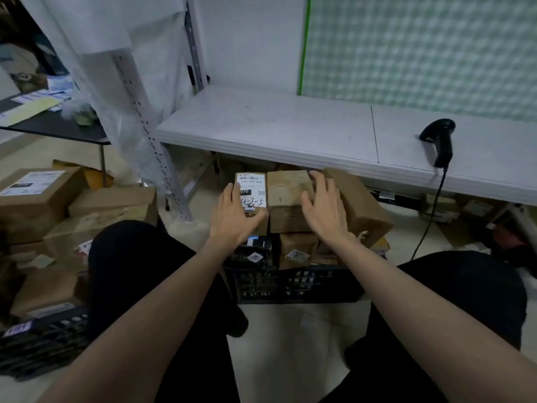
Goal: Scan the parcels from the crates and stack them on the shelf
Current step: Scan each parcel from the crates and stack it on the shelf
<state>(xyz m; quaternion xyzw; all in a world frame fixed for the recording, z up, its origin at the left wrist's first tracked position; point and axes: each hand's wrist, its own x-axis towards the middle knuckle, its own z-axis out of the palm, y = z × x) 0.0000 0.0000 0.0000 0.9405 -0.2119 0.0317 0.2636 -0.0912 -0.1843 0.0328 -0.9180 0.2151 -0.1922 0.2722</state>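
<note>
**Both hands on the top parcels in the black crate**

The left hand (pixel 232 216) lies flat, fingers straight, on a small labelled parcel (pixel 251 187) whose white shipping label shows a barcode, "070" and handwritten marks. The right hand (pixel 322 210) rests with fingers spread on the plain cardboard parcel (pixel 286 196) just beside it, fingertips reaching toward a larger tilted box (pixel 360 205) that leans at the crate's right side. Neither hand grips anything. These three boxes form the top layer of a black plastic crate (pixel 293 283) standing on the floor between the person's knees; beneath them at least two more small parcels show, one of them carrying a small sticker (pixel 296 254).

Directly above and behind the crate runs the edge of a white folding table (pixel 261 123), which overhangs the far side of the boxes. One black handheld barcode scanner (pixel 440 141) lies on the table to the right, its cable (pixel 430 216) dropping over the edge to the floor. More cartons sit in shadow under the table.

To the left, about five cardboard boxes are heaped on the floor, the highest one (pixel 32 193) bearing a white label, and a second black crate (pixel 43 341) lies in the near-left corner. A white perforated shelf upright (pixel 145 126), draped in clear plastic sheeting, stands between that heap and the table. A dark desk (pixel 58 126) with papers is at the far left.
</note>
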